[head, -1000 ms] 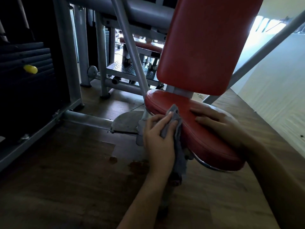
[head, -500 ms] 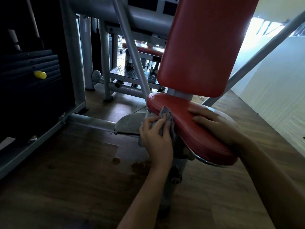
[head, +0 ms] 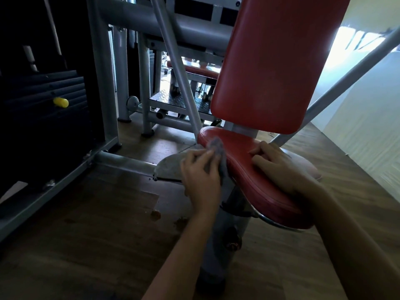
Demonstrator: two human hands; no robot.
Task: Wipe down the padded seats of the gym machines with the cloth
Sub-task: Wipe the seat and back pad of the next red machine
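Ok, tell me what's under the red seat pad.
Under the red seat pad a grey metal post runs down to the wooden floor, and a chrome rim shows beneath its near edge. The mounting between them is shadowed, partly hidden by the left hand and cloth.

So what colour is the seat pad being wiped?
Red; the seat pad shows best in the head view.
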